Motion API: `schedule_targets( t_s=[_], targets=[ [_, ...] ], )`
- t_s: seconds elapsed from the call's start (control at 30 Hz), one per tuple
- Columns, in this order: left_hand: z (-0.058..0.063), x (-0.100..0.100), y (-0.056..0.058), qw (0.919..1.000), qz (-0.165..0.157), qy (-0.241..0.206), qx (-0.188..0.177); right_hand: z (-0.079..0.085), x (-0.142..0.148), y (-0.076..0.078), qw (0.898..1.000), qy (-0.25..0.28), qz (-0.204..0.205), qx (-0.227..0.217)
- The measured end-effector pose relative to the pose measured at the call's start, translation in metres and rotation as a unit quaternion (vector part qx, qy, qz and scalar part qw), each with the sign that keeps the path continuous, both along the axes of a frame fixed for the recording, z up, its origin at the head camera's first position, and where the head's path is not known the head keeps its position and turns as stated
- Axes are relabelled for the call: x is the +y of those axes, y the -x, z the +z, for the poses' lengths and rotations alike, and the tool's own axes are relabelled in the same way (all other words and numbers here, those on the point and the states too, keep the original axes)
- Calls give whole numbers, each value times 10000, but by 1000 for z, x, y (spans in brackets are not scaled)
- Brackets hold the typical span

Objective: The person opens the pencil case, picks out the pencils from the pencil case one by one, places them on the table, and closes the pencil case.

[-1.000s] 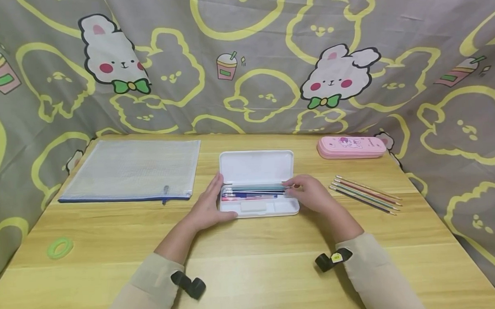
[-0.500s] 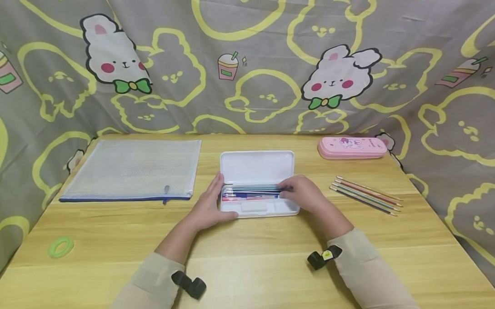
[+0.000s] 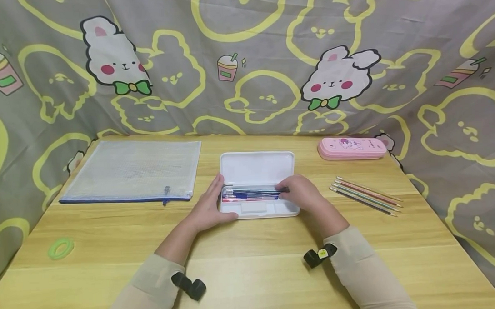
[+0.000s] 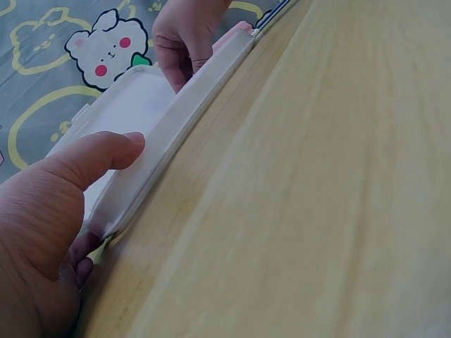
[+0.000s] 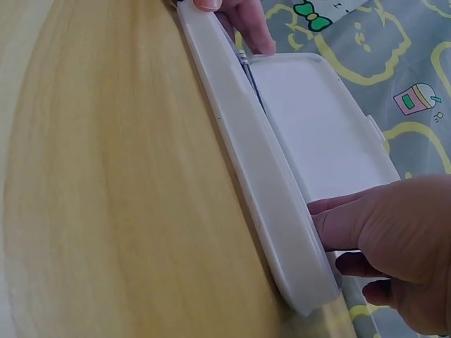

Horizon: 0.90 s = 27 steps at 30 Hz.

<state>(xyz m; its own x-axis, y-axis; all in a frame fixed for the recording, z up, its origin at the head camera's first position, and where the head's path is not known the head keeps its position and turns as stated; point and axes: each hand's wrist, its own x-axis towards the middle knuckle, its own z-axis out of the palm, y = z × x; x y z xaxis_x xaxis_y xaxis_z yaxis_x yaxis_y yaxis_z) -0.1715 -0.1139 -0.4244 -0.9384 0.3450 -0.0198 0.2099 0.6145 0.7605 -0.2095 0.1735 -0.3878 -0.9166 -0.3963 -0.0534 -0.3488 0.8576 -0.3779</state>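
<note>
A white pencil case [image 3: 257,168] lies with its lid up in the middle of the table. Inside are several dark pencils [image 3: 253,192], a blue-capped pen [image 3: 242,197] and a white eraser [image 3: 254,208]. My left hand [image 3: 208,208] holds the case's left end, thumb on the front wall and fingers round the end, as the left wrist view shows. At the right end, the fingers of my right hand [image 3: 304,195] reach into the case and pinch the pencils' ends. Those fingertips are hidden behind the case's front wall [image 5: 261,176] in the right wrist view.
Several pencils [image 3: 365,196] lie side by side right of the case. Behind them sits a pink pencil box [image 3: 352,148]. A mesh zip pouch [image 3: 133,170] lies at the back left, and a green ring [image 3: 60,248] at the front left. A patterned curtain [image 3: 262,95] hangs behind.
My right hand has moved left, further into the case. The pencils there have bunched together toward the front; the teal one along the back no longer shows separately. My left hand has stayed put.
</note>
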Motion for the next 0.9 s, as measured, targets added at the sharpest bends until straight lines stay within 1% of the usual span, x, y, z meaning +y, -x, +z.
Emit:
schedule_targets(
  t_s=[0.13, 0.27, 0.37, 0.63, 0.8, 0.9],
  targets=[
    [0, 0, 0, 10000, -12, 0, 11, 2, -1, 0, 9990, -250, 299, 230],
    [0, 0, 0, 10000, 3, 10, 17, 1, -1, 1, 9958, -553, 565, 457],
    [0, -1, 0, 10000, 24, 25, 22, 2, -1, 0, 9945, -600, 658, 546],
    [-1, 0, 0, 10000, 35, 14, 34, -1, 2, 1, 9933, -444, 790, 716],
    [0, 0, 0, 10000, 35, -22, 35, -3, 3, 0, 9932, -390, 732, 812],
    [0, 0, -1, 10000, 32, -20, 21, -3, 3, -1, 9942, -317, 662, 781]
  ],
)
